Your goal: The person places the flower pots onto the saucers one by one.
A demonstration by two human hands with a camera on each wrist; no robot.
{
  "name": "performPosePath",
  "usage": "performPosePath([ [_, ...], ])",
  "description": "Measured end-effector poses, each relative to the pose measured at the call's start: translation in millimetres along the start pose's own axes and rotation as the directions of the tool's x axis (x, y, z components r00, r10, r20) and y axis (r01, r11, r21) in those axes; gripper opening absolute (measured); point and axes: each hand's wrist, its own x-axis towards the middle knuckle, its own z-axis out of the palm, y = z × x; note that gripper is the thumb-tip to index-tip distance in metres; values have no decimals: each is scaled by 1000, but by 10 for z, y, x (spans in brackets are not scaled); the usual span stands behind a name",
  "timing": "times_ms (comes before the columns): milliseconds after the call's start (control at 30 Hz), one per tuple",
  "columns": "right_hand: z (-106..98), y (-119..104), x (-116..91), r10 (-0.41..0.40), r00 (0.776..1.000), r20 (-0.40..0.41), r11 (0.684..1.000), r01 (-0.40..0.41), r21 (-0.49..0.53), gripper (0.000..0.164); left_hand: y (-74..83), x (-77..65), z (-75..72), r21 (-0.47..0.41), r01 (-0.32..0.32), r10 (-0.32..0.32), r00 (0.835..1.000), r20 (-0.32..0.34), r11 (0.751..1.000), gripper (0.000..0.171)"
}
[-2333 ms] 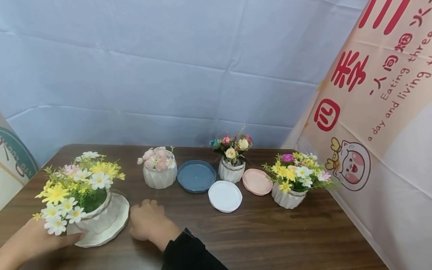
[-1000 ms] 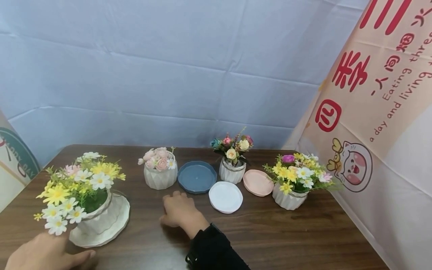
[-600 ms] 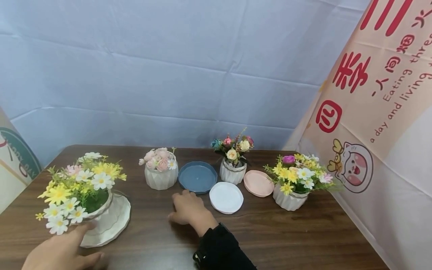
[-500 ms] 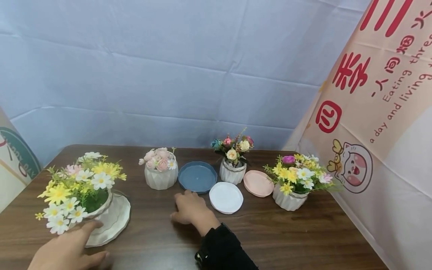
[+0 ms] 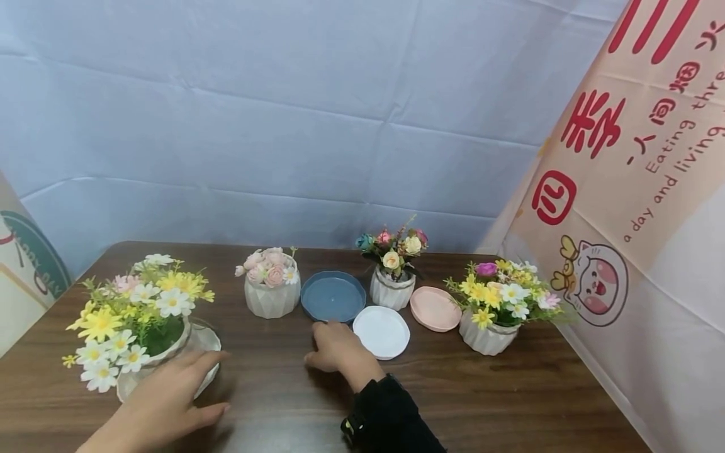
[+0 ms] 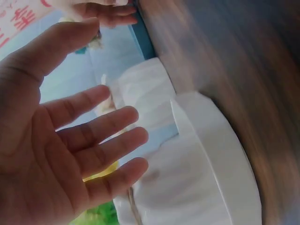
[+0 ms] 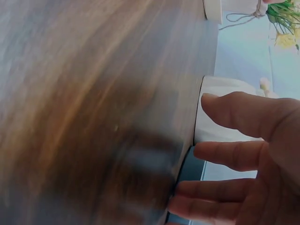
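My left hand (image 5: 167,396), fingers extended and thumb apart, hovers in front of the large white pot of yellow and white daisies (image 5: 174,303) at the table's left. That pot stands on a white saucer (image 5: 208,343), partly hidden by the hand. In the left wrist view the palm holds nothing, beside the pot (image 6: 173,187). My right hand (image 5: 340,352) is low over the table, its fingertips at the near edge of the blue saucer (image 5: 333,296). From the right wrist view, its fingers (image 7: 225,157) are fairly straight; whether they touch the blue saucer (image 7: 191,166) I cannot tell.
A white pot of pink roses (image 5: 273,292) stands left of the blue saucer. To the right are a white saucer (image 5: 381,332), a small pot of mixed roses (image 5: 392,286), a pink saucer (image 5: 436,308) and a yellow-flowered pot (image 5: 488,333). A cloth backdrop (image 5: 255,126) hangs behind.
My left hand has let go of the daisy pot and shifted right across its front. My right hand has moved right, from beside the daisy pot's saucer to the blue saucer's near edge.
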Motion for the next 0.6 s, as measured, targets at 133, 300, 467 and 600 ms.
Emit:
performPosePath([
  [133,-22,24,-29,20,1000,2,1000,-20,-1,27,45,84,40,31,-32,33,998,-45,999,64],
  [300,-40,64,-57,66,998,-2,998,-66,14,27,66,198,123,35,-9,11,998,-68,999,72],
  [467,-46,114,-63,151,988,-17,988,-150,45,25,74,342,180,11,14,-13,999,-50,1000,78],
  [600,-49,168,-52,207,978,-35,976,-204,81,30,63,446,201,-9,54,-55,998,-21,998,80],
])
